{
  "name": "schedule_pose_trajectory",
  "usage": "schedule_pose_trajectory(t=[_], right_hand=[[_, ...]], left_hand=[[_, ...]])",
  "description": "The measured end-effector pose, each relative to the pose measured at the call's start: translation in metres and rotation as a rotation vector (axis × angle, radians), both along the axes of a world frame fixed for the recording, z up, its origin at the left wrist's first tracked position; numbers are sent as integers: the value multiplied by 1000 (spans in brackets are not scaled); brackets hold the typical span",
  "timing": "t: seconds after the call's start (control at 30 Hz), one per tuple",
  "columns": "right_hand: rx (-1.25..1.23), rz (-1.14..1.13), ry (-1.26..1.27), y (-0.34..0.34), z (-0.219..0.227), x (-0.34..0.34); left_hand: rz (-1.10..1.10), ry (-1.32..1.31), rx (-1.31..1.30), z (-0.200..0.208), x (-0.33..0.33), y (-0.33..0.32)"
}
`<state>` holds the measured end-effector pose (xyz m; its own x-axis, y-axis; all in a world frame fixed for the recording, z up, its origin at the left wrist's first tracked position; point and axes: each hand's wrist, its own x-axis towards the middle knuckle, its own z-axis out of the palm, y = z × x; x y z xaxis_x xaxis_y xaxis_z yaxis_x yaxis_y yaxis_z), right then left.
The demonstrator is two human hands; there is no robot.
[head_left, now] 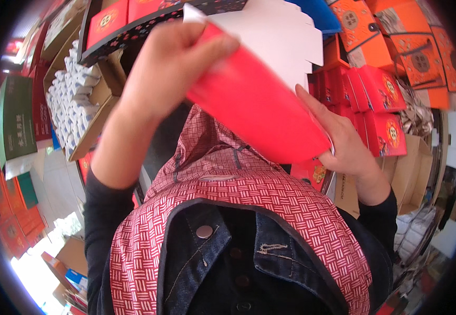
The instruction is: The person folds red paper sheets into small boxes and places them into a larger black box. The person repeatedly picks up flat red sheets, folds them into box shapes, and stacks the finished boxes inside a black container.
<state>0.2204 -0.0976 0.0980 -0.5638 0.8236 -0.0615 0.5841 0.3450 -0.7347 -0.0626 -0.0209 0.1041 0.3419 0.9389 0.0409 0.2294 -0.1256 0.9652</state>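
Note:
A red cardboard sheet (262, 102) slants across the front of my body, slightly bowed, with white showing along its edges. My left hand (178, 65) is closed on its upper left end, thumb lying over the red face. At the lower right end, my right hand (343, 139) grips the edge with fingers partly behind it. Just beyond the sheet lies a white cardboard blank (278, 34) with notched edges, partly covered by the red sheet. The left hand and near part of the sheet are a little blurred.
Small red boxes (383, 134) are stacked to the right, below orange boxes (422, 60). A carton (104, 86) of white wrapped pieces (70, 102) stands left. A black patterned tray (133, 39) holds red boxes at the back. An open brown carton (411, 170) is at right.

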Motion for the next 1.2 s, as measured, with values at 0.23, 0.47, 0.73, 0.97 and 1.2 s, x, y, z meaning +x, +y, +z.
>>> schedule_pose_trajectory(t=[0.23, 0.47, 0.73, 0.97, 1.2], right_hand=[[117, -608, 301, -7, -60, -5], [314, -725, 509, 8, -96, -36], [-146, -557, 1260, 7, -115, -8], [-229, -716, 1156, 24, -115, -7], [-344, -819, 1341, 26, -119, -9]], left_hand=[[49, -2, 923, 28, 73, 31], [-163, -348, -529, -97, 93, -77], [127, -928, -728, -134, 133, -59], [80, -903, -723, -143, 134, -54], [14, -920, -761, -150, 131, -52]])
